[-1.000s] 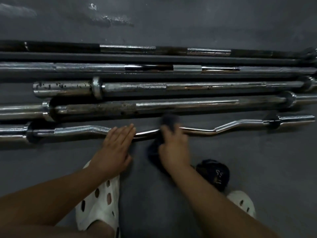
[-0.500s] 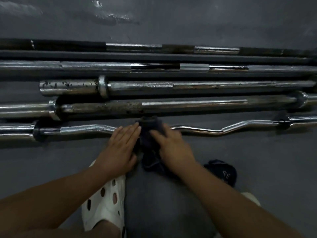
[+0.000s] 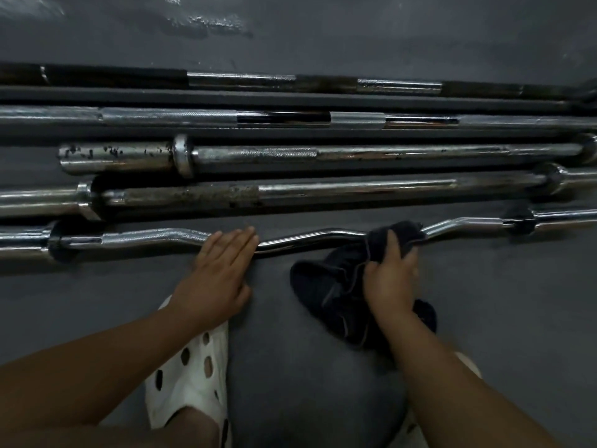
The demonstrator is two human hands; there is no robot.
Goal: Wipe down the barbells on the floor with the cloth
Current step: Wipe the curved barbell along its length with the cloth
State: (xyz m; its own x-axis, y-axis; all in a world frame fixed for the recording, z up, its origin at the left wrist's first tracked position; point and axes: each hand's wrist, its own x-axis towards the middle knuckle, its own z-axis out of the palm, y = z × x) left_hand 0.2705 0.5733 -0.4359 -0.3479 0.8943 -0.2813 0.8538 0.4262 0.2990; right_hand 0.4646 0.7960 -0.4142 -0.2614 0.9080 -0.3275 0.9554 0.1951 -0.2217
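Note:
Several barbells lie side by side on the dark floor. Nearest me is a shiny curved curl bar (image 3: pixel 310 238). My left hand (image 3: pixel 219 273) lies flat with straight fingers pressing on the bar left of its middle. My right hand (image 3: pixel 391 270) grips a dark cloth (image 3: pixel 339 279) and wraps it round the bar right of the middle. Behind it lie a rusty straight bar (image 3: pixel 323 192), a spotted chrome bar (image 3: pixel 290 155), a knurled chrome bar (image 3: pixel 168 116) and a dark bar (image 3: pixel 242 79) at the back.
My foot in a white clog (image 3: pixel 190 376) stands on the grey floor (image 3: pixel 517 302) just behind my left hand; my knee fills the bottom middle. A pale scuffed patch (image 3: pixel 206 24) marks the floor beyond the bars.
My right hand has slid the cloth along the curl bar from beside my left hand out to the right. My left hand has stayed flat on the bar.

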